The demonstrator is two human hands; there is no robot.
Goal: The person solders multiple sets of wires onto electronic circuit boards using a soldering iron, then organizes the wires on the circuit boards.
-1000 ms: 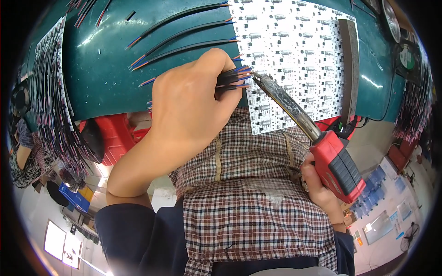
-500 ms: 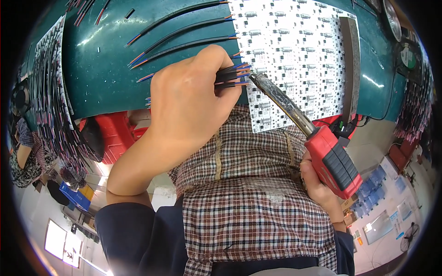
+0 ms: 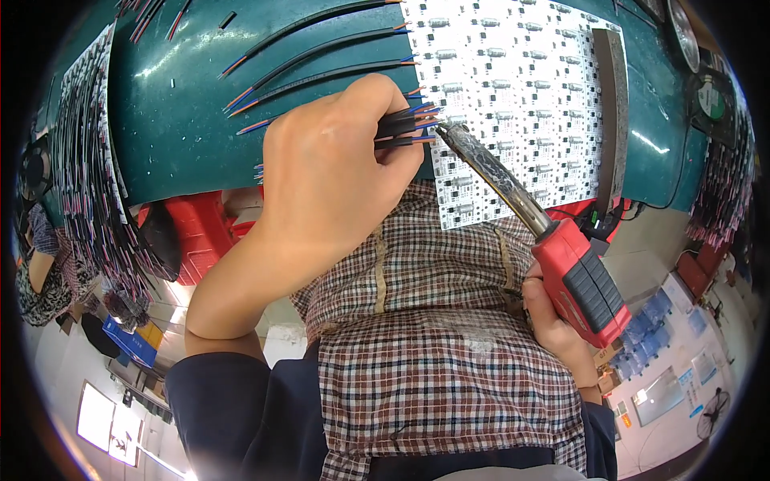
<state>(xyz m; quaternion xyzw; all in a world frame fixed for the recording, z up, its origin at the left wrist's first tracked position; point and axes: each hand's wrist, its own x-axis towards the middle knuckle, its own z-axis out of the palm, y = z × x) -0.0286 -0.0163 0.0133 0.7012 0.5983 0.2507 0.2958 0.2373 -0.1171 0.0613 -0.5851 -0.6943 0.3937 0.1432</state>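
Nearest, a plaid apron [image 3: 433, 377] over the lap. Just beyond, at the right, the right hand [image 3: 553, 321] wrapped tight around the red-and-black handle of a soldering iron [image 3: 553, 248], metal barrel slanting up-left, tip meeting the wire ends at the lower left corner of the white circuit panel [image 3: 513, 96]. Left hand [image 3: 329, 176] above the apron, fingers pressed together, pinching a small bundle of black cables [image 3: 401, 128] with red and blue stripped leads, held against the panel's edge. Farther out, loose black cables [image 3: 321, 56] lying across the green table [image 3: 176, 128]. At the far left rim, hanging bunches of wires [image 3: 88, 184].
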